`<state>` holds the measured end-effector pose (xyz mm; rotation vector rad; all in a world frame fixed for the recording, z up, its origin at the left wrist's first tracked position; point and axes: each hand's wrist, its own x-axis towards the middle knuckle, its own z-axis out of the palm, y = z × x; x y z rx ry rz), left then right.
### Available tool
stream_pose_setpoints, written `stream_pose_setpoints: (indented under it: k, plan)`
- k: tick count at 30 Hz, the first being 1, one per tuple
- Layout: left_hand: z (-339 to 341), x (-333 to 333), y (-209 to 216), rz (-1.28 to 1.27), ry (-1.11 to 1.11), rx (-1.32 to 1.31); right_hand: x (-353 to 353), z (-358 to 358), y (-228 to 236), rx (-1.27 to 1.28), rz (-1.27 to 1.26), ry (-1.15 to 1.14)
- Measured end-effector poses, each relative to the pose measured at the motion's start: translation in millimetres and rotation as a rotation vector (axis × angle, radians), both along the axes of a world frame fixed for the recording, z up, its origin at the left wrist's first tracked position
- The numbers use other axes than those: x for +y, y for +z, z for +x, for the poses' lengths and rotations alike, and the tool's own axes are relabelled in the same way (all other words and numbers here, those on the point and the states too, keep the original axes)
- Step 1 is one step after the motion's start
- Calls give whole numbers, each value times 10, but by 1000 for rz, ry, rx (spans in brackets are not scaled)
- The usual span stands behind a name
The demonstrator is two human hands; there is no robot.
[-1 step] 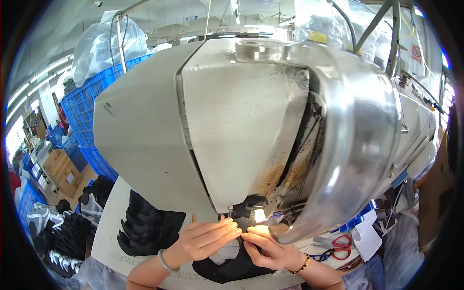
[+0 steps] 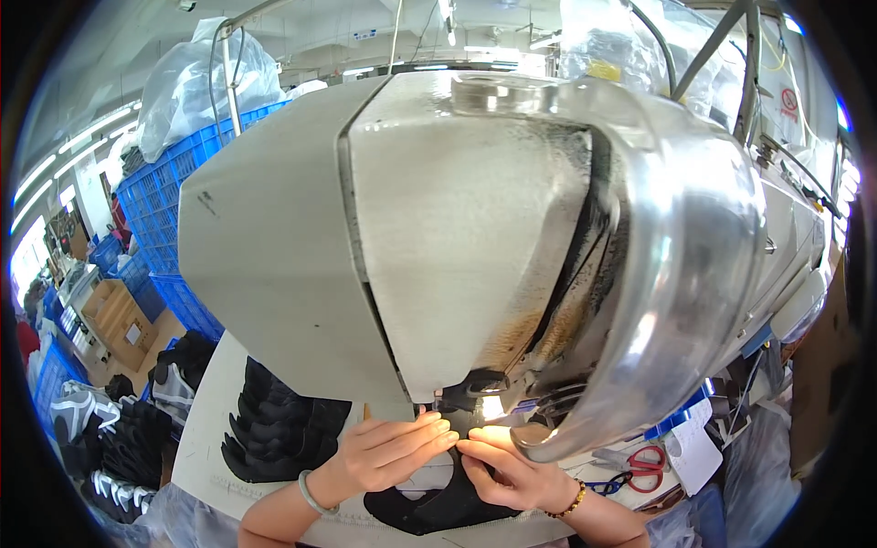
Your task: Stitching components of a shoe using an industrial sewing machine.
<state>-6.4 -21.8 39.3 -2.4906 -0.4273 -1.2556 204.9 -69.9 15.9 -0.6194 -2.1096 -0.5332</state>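
Observation:
Under the head of a large pale sewing machine (image 2: 466, 219), both my hands pinch the edge of a black fabric piece (image 2: 429, 513) with a curved outline. My left hand (image 2: 393, 453) has its fingers pressed together on the piece, close to the needle area. Almost touching its fingertips, my right hand (image 2: 507, 470) holds the same edge between thumb and fingers. The rest of the piece lies on the pale table below and between my wrists. Machine parts hide the needle, and my fingers cover the gripped edge. A small lamp glows just beyond my right fingers.
Overlapping black fabric pieces (image 2: 283, 429) lie left of my left hand. Red-handled scissors (image 2: 647, 468) and a paper sheet (image 2: 696, 447) rest at the right. Blue crates (image 2: 169, 205), a cardboard box (image 2: 119, 315) and grey-and-black bundles (image 2: 137, 438) stand at the left. The machine's rounded metal cover (image 2: 694, 265) overhangs my right hand.
The machine appears slightly further right in the view. My hands and the black fabric piece stay practically where they were.

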Motion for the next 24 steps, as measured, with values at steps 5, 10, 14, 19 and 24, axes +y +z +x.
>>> stream_pose_setpoints:
  k: [5, 10, 14, 19, 24]
  plan:
    - [29, 3, 31, -154, 4, 10, 52, 42, 79, -10, -14, 9]
    - [36, 15, 25, -98, 48, 26, 119, 73, 105, 103, -175, 122]
    - [25, 9, 70, -124, 113, 69, 125, 141, 33, 24, -329, 122]
    - [78, 7, 23, -199, 42, 1, 504, 324, -455, -514, 334, -120]
    - [186, -42, 135, 13, 158, 119, 354, 415, -855, -459, 257, -232]
